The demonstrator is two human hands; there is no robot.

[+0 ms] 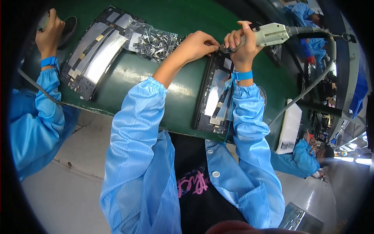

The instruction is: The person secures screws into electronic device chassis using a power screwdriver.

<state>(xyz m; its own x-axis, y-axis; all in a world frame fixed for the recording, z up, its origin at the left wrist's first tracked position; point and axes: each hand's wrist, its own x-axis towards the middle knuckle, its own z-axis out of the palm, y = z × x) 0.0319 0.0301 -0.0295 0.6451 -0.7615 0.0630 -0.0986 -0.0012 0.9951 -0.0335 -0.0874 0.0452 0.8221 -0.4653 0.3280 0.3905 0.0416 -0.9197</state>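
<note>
My right hand (245,45) is wrapped round a pale electric screwdriver (272,34), its nose toward the far end of a tablet-like device (213,93). That device lies lengthwise in front of me, its inner metal plates and dark frame exposed. Beside the screwdriver's nose, my left hand (199,46) has thumb and fingers pinched together over the device's far edge. Whatever sits in the pinch is too small or hidden to make out. A clear plastic bag (156,43) of many small metal parts lies left of my left hand. A blue wrist strap (242,76) circles my right wrist.
More opened devices (97,50) lie at the left on the green table (171,84). At the far left a co-worker's hand (50,33) grips a tool. The screwdriver's cable (311,91) loops down at the right, near a white panel (290,124). Other people sit further right.
</note>
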